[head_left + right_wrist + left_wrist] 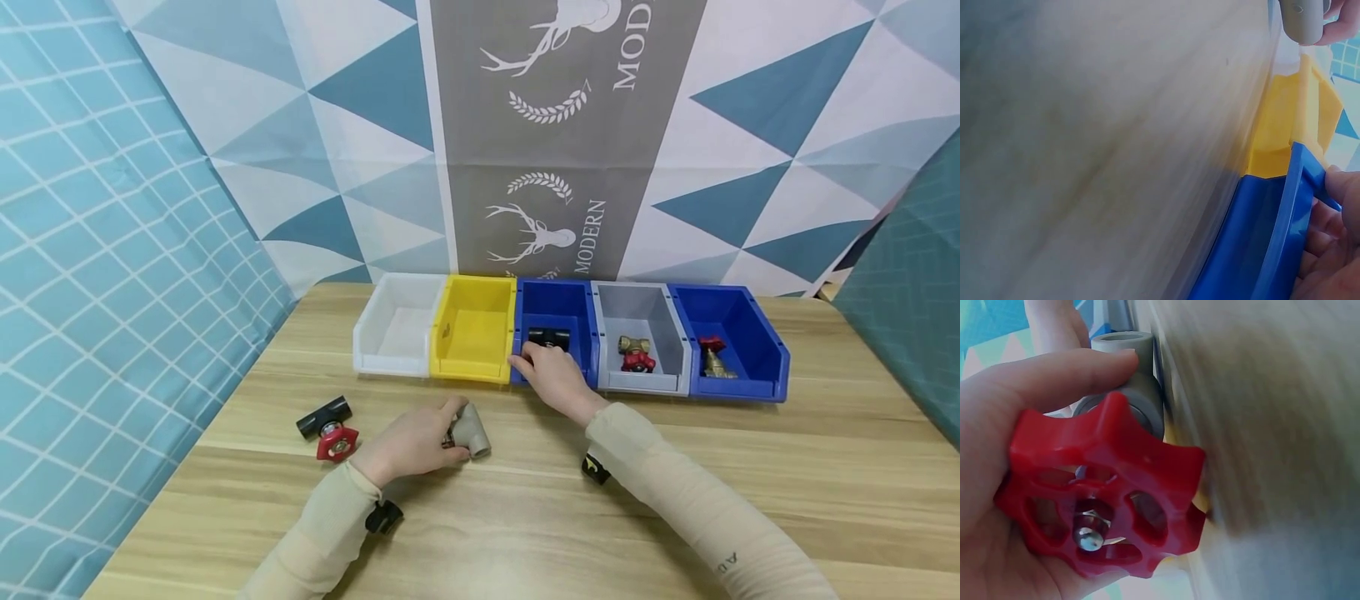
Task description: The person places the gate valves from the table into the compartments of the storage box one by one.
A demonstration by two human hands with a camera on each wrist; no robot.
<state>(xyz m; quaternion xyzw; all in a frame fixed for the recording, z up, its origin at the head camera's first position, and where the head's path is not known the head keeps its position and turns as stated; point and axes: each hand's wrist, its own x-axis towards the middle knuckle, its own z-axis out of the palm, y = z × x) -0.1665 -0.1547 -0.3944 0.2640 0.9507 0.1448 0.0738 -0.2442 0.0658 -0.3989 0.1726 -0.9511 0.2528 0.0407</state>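
Observation:
My left hand holds a grey valve low over the table, thumb across its pipe body and palm behind the red handwheel in the left wrist view. My right hand reaches over the front of the middle blue bin. Its thumb is at the corner of the front wall, with the other fingers behind that wall. Inside this bin, just beyond the fingers, lies a black pipe-tee valve, partly hidden by the hand. I cannot tell whether the right fingers grip anything.
A black valve with a red handwheel lies on the table at left. The bin row also has a white bin, a yellow bin, a grey bin with a brass red-handled valve, and another blue bin with brass and red parts.

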